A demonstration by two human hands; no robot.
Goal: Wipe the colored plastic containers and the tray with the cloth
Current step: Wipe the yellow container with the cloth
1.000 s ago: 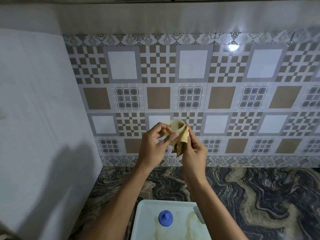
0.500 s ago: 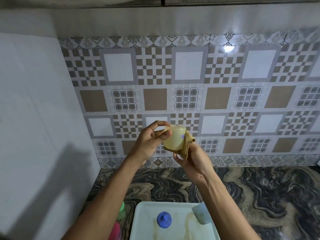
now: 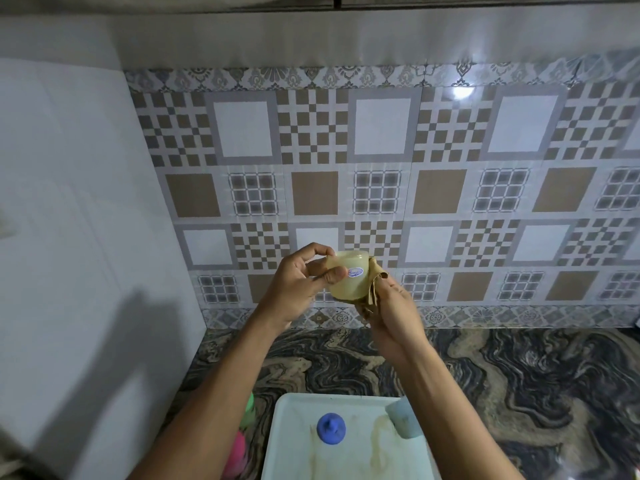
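Holding a small pale yellow translucent plastic container (image 3: 348,278) up in front of the patterned tile wall (image 3: 440,192), well above the dark marbled stone countertop (image 3: 519,393). Pinching it with the left hand (image 3: 294,289), thumb across the front just beside an oval sticker, fingers curled over the rim. Cupping it from below and from the right with the right hand (image 3: 391,317), through a crumpled tan cloth (image 3: 374,289) bunched in curled fingers against the container's wall. Down below, on a stained white rectangular plastic tray (image 3: 298,445): a round blue plastic piece with a knob (image 3: 331,426) and a pale blue-grey plastic cup (image 3: 403,417), half hidden by the right forearm. Left of the tray, probably on the countertop, a green plastic container (image 3: 250,410) and a pink plastic container (image 3: 237,452), barely visible behind the left forearm.
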